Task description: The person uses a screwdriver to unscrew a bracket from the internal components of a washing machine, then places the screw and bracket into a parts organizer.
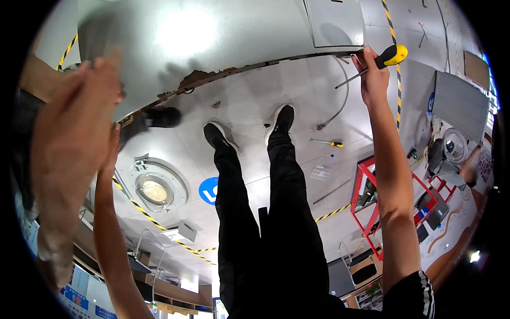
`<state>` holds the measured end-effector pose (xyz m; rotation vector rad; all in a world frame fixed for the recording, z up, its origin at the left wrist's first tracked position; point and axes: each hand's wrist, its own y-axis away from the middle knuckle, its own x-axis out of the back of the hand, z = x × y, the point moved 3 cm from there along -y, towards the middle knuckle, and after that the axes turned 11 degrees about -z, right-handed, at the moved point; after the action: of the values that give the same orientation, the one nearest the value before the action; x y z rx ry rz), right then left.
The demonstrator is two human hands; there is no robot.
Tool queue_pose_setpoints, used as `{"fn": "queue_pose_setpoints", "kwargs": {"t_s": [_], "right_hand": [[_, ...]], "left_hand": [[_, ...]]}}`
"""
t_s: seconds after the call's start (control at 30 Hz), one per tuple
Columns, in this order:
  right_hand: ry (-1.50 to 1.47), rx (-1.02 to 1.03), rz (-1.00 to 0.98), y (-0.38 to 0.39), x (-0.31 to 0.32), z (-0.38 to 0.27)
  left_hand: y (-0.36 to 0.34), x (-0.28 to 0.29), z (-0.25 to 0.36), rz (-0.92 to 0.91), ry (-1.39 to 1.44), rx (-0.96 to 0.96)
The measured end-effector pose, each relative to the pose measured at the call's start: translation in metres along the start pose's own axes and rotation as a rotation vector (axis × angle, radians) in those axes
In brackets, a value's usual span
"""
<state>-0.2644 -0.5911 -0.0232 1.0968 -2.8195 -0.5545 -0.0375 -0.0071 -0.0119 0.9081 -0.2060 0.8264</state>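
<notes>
My right hand [375, 80] is closed on a screwdriver [390, 56] with a yellow and black handle, its shaft pointing left and down. The fingertips of that hand also meet the near edge of a large grey metal cabinet [255, 32], close to its small rectangular flap [334, 24]. That edge is rusty and broken in places. My left hand [112, 146] reaches up to the left end of the same edge, mostly hidden behind another person's blurred forearm and hand [74, 127], so its grip does not show.
Around my feet lie a second screwdriver [328, 143], a clear plastic bottle [322, 169] and a thin rod [332, 191]. A round washer door [156, 186] rests at left. Another person's shoe [163, 117] stands by the cabinet. A red frame [366, 207] stands at right; another person [457, 173] is beyond.
</notes>
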Motion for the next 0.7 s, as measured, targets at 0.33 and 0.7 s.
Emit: {"fn": "queue_pose_setpoints", "kwargs": {"t_s": [0.33,0.7], "right_hand": [[-0.151,-0.147,-0.098,-0.001,0.013,0.005],[-0.251,-0.116,-0.173,0.000,0.036,0.009]], "left_hand": [[0.039,-0.133,0.085,-0.255,0.237,0.014],[0.127,-0.236,0.088,-0.362,0.465,0.271]]}}
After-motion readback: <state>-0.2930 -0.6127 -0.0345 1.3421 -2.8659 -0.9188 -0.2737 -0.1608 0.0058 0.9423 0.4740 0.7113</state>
